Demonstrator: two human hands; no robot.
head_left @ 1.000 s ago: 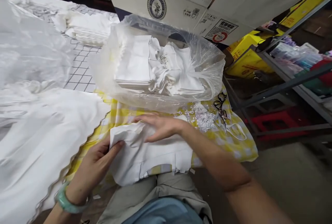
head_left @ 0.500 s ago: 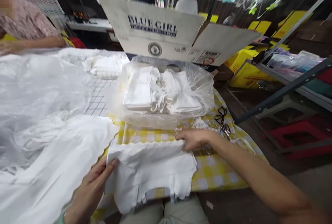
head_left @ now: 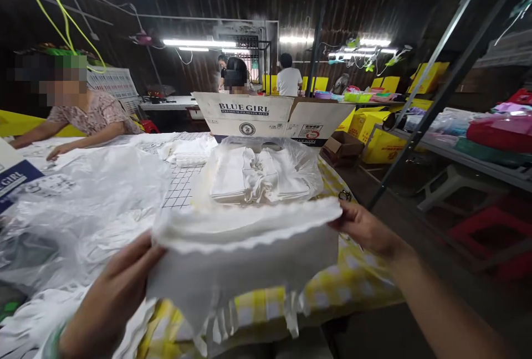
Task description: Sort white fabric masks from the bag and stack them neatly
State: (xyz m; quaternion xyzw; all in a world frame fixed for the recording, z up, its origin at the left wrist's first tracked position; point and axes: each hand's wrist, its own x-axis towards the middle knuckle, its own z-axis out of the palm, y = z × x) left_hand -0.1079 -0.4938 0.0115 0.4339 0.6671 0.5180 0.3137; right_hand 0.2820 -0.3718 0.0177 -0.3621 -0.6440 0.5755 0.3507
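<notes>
I hold a folded stack of white cloth [head_left: 249, 248] with a scalloped top edge up in front of me, above the table edge. My left hand [head_left: 112, 298] grips its left side, fingers closed on it. Closed on the stack's upper right corner is my right hand [head_left: 366, 229]. Loose strips hang from the bottom of the stack. Behind it lies a clear plastic bag [head_left: 310, 168] holding more folded white cloth [head_left: 257, 179].
A yellow checked tablecloth [head_left: 353, 284] covers the table. Crumpled clear plastic [head_left: 91, 198] and white fabric lie at left. An open Blue Girl cardboard box [head_left: 270, 118] stands behind the bag. Another person [head_left: 83, 118] sits at far left. Metal shelving [head_left: 461, 143] runs along the right.
Both hands have lifted the white cloth stack off the table toward me. My head has tilted up, bringing the room into view.
</notes>
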